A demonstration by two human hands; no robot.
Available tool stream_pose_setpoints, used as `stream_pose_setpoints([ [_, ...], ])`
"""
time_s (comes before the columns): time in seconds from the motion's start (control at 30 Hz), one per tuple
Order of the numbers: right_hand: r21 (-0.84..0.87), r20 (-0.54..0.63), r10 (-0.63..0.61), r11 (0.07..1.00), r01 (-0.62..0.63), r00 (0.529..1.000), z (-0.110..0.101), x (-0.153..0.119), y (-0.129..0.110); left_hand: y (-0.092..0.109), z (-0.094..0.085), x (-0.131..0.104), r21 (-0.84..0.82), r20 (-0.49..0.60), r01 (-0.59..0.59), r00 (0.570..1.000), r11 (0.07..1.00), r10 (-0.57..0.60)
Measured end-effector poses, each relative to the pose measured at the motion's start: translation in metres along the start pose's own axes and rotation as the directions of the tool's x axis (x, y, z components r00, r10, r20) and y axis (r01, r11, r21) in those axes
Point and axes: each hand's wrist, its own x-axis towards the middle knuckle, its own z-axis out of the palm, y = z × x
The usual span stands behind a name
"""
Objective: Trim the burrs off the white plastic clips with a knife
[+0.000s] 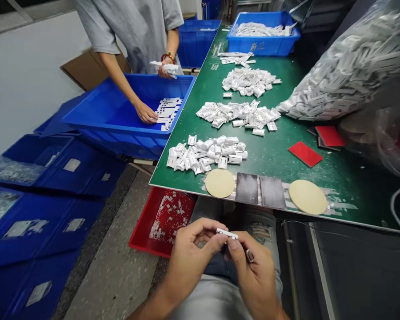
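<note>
White part point(227, 233): one slim moulded piece between the fingertips, above the lap, at 5 o'clock from the view's centre.
Left hand point(193, 249): thumb and fingers pinch the part's left end.
Right hand point(255, 266): curled about a metal-ended object point(250, 255), its kind unclear; thumb against the part's right end.
Handling: a light pinch near both ends, thumbs clear of the projections, should steady so thin a piece best.
Long axis: nearly crosswise, from just above 9 o'clock to just below 3; small projections face 6.
Nearest pile point(206, 153): similar white pieces on the green surface point(270, 164), towards 11 to 12 o'clock from the part.
Red tray point(146, 213): between 9 and 10 o'clock, below the surface.
Co-worker's hand point(147, 113): between 10 and 11 o'clock, inside a blue bin point(118, 129).
</note>
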Motion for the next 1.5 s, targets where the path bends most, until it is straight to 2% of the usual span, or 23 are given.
stream_pose_setpoints([
  [0.07,0.035,-0.011,0.089,0.995,-0.089,0.996,0.015,-0.004,0.003,-0.01,-0.006,-0.009,0.113,-0.087,-0.069,0.993,0.991,0.079],
  [0.17,0.075,0.021,0.152,0.985,-0.153,0.988,0.038,-0.009,0.006,-0.027,-0.012,-0.024,0.291,-0.196,-0.154,0.956,0.944,0.217],
  [0.27,0.112,0.068,0.166,0.979,-0.173,0.984,0.06,-0.016,0.007,-0.044,-0.028,-0.031,0.335,-0.355,-0.058,0.917,0.94,0.183],
  [0.33,0.146,0.07,0.188,0.97,-0.197,0.98,0.066,-0.02,0.007,-0.055,-0.055,-0.027,0.324,-0.476,0.049,0.871,0.945,0.118],
  [0.4,0.181,0.082,0.231,0.953,-0.243,0.969,0.065,-0.021,0.008,-0.065,-0.093,-0.017,0.324,-0.553,0.14,0.831,0.936,0.067],
  [0.47,0.214,0.124,0.293,0.925,-0.314,0.948,0.059,-0.016,0.01,-0.072,-0.128,-0.006,0.35,-0.573,0.217,0.819,0.911,0.025],
  [0.53,0.244,0.18,0.358,0.886,-0.394,0.916,0.054,-0.008,0.012,-0.073,-0.144,-0.001,0.386,-0.577,0.257,0.817,0.886,0.014],
  [0.6,0.271,0.224,0.409,0.846,-0.46,0.885,0.053,-0.001,0.015,-0.066,-0.133,-0.002,0.402,-0.54,0.247,0.842,0.882,0.01],
  [0.63,0.282,0.239,0.427,0.829,-0.483,0.872,0.055,0.001,0.017,-0.061,-0.119,-0.005,0.373,-0.476,0.217,0.879,0.902,-0.015],
  [0.67,0.291,0.25,0.44,0.816,-0.5,0.863,0.056,0.001,0.018,-0.055,-0.102,-0.009,0.324,-0.39,0.183,0.92,0.928,-0.045],
  [0.7,0.298,0.26,0.448,0.806,-0.512,0.855,0.058,0.0,0.019,-0.048,-0.083,-0.012,0.207,-0.246,0.144,0.965,0.968,-0.091],
  [0.73,0.301,0.271,0.452,0.799,-0.52,0.85,0.059,-0.002,0.019,-0.041,-0.064,-0.015,0.102,-0.137,0.131,0.984,0.986,-0.116],
  [0.8,0.296,0.305,0.454,0.79,-0.537,0.837,0.054,-0.007,0.018,-0.031,-0.036,-0.016,-0.018,-0.119,0.14,0.983,0.99,-0.141],
  [0.87,0.255,0.341,0.443,0.805,-0.535,0.829,0.04,-0.012,0.016,-0.024,-0.022,-0.011,-0.085,-0.173,0.148,0.972,0.985,-0.161],
  [0.93,0.144,0.359,0.387,0.876,-0.46,0.849,0.017,-0.013,0.012,-0.02,-0.019,-0.003,-0.175,-0.131,0.149,0.976,0.973,-0.173],
  [1.0,-0.032,0.37,0.25,0.966,-0.256,0.895,-0.007,-0.007,0.006,-0.016,-0.02,0.002,-0.272,-0.02,0.169,0.983,0.947,-0.181],
  [1.03,-0.123,0.374,0.151,0.986,-0.112,0.915,-0.018,-0.003,0.004,-0.013,-0.02,0.004,-0.311,0.033,0.191,0.981,0.931,-0.19],
  [1.1,-0.286,0.397,-0.059,0.94,0.184,0.916,-0.033,0.007,-0.001,-0.007,-0.019,0.004,-0.353,0.102,0.246,0.969,0.903,-0.224],
  [1.13,-0.355,0.416,-0.149,0.882,0.311,0.897,-0.038,0.011,-0.004,-0.004,-0.017,0.003,-0.358,0.116,0.272,0.962,0.893,-0.246],
  [1.2,-0.468,0.45,-0.273,0.739,0.485,0.85,-0.042,0.018,-0.007,0.001,-0.014,0.001,-0.352,0.144,0.317,0.948,0.881,-0.284],
  [1.33,-0.614,0.471,-0.377,0.509,0.603,0.798,-0.04,0.024,-0.012,0.005,-0.012,-0.001,-0.343,0.224,0.376,0.923,0.861,-0.314],
  [1.4,-0.646,0.478,-0.395,0.448,0.618,0.785,-0.038,0.026,-0.013,0.006,-0.012,-0.002,-0.345,0.244,0.389,0.916,0.854,-0.319],
  [1.5,-0.687,0.465,-0.398,0.401,0.606,0.791,-0.036,0.028,-0.012,0.007,-0.012,-0.003,-0.35,0.245,0.393,0.915,0.85,-0.321],
])
